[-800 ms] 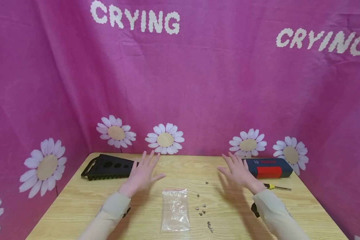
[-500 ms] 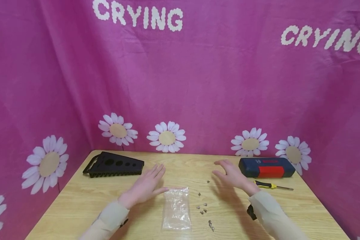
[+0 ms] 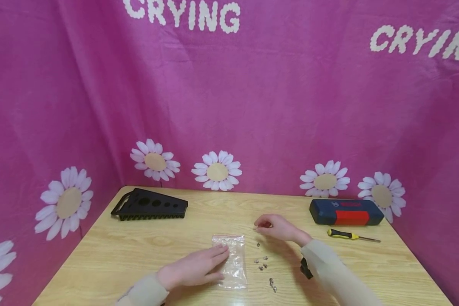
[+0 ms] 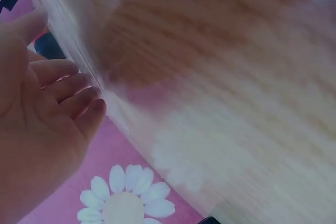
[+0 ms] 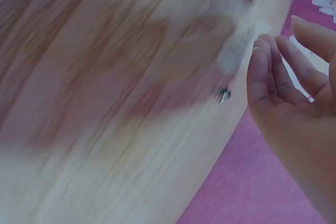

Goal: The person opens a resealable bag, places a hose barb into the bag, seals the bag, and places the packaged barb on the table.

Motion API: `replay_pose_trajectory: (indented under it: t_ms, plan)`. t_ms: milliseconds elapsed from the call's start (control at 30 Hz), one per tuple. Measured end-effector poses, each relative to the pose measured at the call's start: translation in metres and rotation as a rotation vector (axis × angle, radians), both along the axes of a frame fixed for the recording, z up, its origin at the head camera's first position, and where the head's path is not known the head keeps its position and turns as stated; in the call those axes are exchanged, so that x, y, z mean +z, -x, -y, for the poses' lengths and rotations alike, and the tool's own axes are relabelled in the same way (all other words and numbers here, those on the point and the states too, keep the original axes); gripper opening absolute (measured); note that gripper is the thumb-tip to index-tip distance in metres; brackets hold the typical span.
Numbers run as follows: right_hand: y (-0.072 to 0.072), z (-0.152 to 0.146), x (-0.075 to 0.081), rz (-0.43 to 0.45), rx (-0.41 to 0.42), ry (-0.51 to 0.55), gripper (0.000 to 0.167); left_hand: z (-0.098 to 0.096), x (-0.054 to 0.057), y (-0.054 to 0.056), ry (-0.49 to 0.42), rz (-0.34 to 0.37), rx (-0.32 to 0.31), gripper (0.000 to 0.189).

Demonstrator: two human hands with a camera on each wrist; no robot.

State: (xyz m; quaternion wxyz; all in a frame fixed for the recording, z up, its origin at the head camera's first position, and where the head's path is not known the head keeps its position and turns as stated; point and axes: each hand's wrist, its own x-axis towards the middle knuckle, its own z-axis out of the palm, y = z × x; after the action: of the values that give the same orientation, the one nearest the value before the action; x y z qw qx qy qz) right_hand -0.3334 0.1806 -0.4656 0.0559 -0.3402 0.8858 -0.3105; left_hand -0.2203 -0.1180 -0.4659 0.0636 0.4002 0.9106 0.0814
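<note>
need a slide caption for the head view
Left hand over a clear bag, right hand beside loose screws, screwdriver lying farther right.

A screwdriver [image 3: 346, 234] lies near a blue and red case [image 3: 346, 212].

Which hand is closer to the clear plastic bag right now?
The left hand: its fingers lie over the left side of the clear plastic bag. The right hand is apart from it, beyond its far right corner.

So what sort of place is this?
Probably a makeshift workspace, though the room itself isn't visible: a wooden table backed by pink flowered cloth, with a screwdriver and loose small metal parts on top.
</note>
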Motion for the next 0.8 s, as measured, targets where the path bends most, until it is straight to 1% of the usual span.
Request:
replay_pose_trajectory:
  t_ms: [67, 167, 333, 400, 467, 567, 667, 700, 733, 800]
  plan:
    - [0.001, 0.008, -0.002, 0.012, 0.030, -0.008, 0.020, -0.001, -0.002, -0.001, 0.007, 0.010, -0.012, 0.063]
    - [0.002, 0.020, -0.002, 0.039, 0.067, -0.018, 0.018, -0.002, -0.005, -0.001, 0.012, 0.003, -0.031, 0.063]
    - [0.003, 0.038, -0.002, 0.059, 0.115, -0.051, 0.013, -0.002, -0.008, 0.001, 0.032, -0.001, -0.039, 0.063]
    - [0.003, 0.041, -0.002, 0.048, 0.125, -0.064, 0.011, -0.003, -0.008, 0.001, 0.037, -0.002, -0.039, 0.063]
    - [0.003, 0.043, -0.003, 0.039, 0.134, -0.068, 0.010, -0.003, -0.009, 0.001, 0.039, -0.018, -0.048, 0.063]
    - [0.002, 0.046, -0.004, 0.051, 0.137, -0.061, 0.009, -0.004, -0.009, 0.002, 0.038, -0.032, -0.056, 0.063]
    - [0.002, 0.047, -0.006, 0.069, 0.135, -0.056, 0.007, -0.003, -0.009, 0.001, 0.033, -0.062, -0.068, 0.062]
    - [0.001, 0.047, -0.006, 0.072, 0.136, -0.057, 0.007, -0.003, -0.009, 0.001, 0.032, -0.063, -0.066, 0.062]
    - [0.001, 0.047, -0.006, 0.067, 0.141, -0.062, 0.007, -0.002, -0.009, 0.001, 0.031, -0.075, -0.067, 0.061]
    - [0.000, 0.046, -0.006, 0.070, 0.136, -0.080, 0.007, -0.001, -0.008, 0.001, 0.036, -0.099, -0.050, 0.060]
